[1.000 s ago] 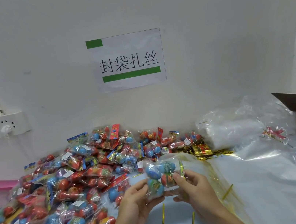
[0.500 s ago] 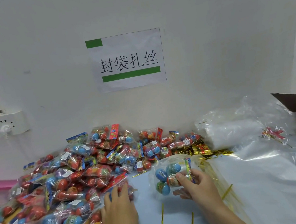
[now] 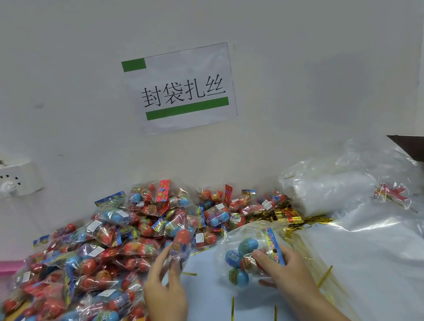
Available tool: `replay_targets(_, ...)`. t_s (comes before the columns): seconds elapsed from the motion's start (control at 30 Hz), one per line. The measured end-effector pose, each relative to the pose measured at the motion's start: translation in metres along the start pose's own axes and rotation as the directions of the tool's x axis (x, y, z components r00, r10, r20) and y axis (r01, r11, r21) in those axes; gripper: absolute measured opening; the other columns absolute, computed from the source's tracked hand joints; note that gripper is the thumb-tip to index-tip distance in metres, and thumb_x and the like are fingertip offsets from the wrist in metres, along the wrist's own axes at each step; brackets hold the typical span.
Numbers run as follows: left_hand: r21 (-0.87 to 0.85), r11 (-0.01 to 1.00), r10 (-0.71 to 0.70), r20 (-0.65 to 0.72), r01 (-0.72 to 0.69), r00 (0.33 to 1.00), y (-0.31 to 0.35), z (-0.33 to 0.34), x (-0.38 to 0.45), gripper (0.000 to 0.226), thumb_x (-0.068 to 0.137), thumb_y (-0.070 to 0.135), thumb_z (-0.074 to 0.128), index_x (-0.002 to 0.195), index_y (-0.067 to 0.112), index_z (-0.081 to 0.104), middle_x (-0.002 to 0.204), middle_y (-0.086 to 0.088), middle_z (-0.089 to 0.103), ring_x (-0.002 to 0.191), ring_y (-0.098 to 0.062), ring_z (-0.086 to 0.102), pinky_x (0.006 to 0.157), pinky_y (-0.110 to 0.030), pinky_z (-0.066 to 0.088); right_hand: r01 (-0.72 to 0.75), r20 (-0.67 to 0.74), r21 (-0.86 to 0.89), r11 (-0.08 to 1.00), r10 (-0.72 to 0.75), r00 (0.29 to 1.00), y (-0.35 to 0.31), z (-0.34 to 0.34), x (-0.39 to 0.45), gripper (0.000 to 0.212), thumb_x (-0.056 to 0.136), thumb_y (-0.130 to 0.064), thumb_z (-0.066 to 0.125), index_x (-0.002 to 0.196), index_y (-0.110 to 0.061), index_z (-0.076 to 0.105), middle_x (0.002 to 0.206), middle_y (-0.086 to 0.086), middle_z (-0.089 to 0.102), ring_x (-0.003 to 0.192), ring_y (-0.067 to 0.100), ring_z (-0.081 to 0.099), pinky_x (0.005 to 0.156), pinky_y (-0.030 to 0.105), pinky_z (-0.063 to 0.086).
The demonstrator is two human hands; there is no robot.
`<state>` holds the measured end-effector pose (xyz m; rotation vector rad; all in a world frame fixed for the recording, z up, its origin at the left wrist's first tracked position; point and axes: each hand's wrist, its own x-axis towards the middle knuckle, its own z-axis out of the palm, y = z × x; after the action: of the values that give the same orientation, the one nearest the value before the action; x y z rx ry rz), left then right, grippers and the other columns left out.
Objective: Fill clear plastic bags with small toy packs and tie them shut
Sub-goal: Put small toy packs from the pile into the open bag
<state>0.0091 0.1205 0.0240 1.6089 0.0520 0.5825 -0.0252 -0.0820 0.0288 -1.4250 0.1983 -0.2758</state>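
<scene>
- Right hand (image 3: pixel 282 268), near at 5 o'clock: fingers and thumb curled round the clear bag (image 3: pixel 243 258), which sits just off centre and already holds a pack of blue and red eggs. The grip looks the same as half a second back.
- Left hand (image 3: pixel 164 293), near at 7 o'clock: a second ago it was on the bag too; half a second ago it lay flat on the pile (image 3: pixel 88 264). Now it has lifted off the pile's edge, fingertips pinching a fresh pack (image 3: pixel 180 243).
- My read: loading continues and a further pack is heading for the bag. Tying has not begun.
- Fresh pack: long axis near upright, red egg end toward 12, tail down in the fingers, leaning slightly to 1 o'clock. I judge it needs turning toward 3.
- Bag: I cannot tell where its mouth lies.
- Gold ties (image 3: pixel 289 217) farther out at 2 o'clock, loose ones (image 3: pixel 232 311) on the table.
</scene>
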Motion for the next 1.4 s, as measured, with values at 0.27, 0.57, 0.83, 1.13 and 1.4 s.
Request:
replay_targets(0.27,-0.494,0.825,-0.144,0.283,0.273,0.948,0.011,0.007,-0.004,0.030,0.091,-0.010,0.055,0.105,0.008,0.074,0.117,-0.011,0.072,0.097,-0.017,0.072,0.071,-0.030,0.062,-0.069,0.101,0.082,0.994,0.061,0.993,-0.004,0.001,-0.004,0.011,0.093,-0.007,0.068,0.101,-0.001,0.068,0.089,0.020,0.076,0.076,0.027,0.075,0.068,0.039,0.063)
replay_targets(0.57,-0.450,0.859,-0.030,0.430,0.243,0.902,-0.003,0.009,-0.004,0.023,0.080,0.013,0.061,0.074,-0.004,0.076,0.110,-0.019,0.071,0.112,-0.034,0.062,0.086,-0.050,0.052,-0.101,0.271,0.089,0.991,0.074,0.960,-0.011,0.006,-0.013,0.027,0.079,-0.015,0.084,0.103,-0.021,0.075,0.093,0.017,0.077,0.077,0.030,0.075,0.064,0.035,0.060)
replay_targets(0.83,-0.266,0.964,0.094,0.413,0.021,0.906,-0.008,0.008,-0.001,0.025,0.071,0.005,0.083,0.089,0.021,0.076,0.107,0.002,0.074,0.106,-0.011,0.067,0.081,-0.021,0.055,-0.157,0.336,0.087,0.984,0.119,0.934,-0.009,0.008,-0.010,0.029,0.073,-0.013,0.078,0.097,-0.028,0.078,0.097,0.017,0.077,0.085,0.033,0.076,0.064,0.036,0.059)
replay_targets(1.13,-0.290,0.956,0.065,0.358,0.045,0.932,-0.011,0.011,0.001,0.041,0.060,0.016,0.094,0.093,0.018,0.070,0.098,-0.002,0.075,0.098,-0.016,0.069,0.083,-0.030,0.057,-0.107,0.319,0.085,0.991,0.075,0.945,-0.010,0.005,-0.010,0.036,0.091,-0.001,0.064,0.099,-0.033,0.077,0.100,0.016,0.077,0.086,0.032,0.074,0.073,0.043,0.061)
replay_targets(1.4,-0.333,0.931,0.042,0.502,0.148,0.864,-0.001,0.012,-0.008,0.046,0.069,0.033,0.080,0.112,0.028,0.064,0.126,0.010,0.062,0.092,-0.028,0.071,0.072,-0.041,0.058,-0.219,0.359,0.189,0.957,0.140,0.923,-0.011,0.009,-0.011,0.042,0.098,-0.046,0.048,0.113,-0.019,0.077,0.114,0.018,0.074,0.103,0.035,0.072,0.086,0.046,0.058)
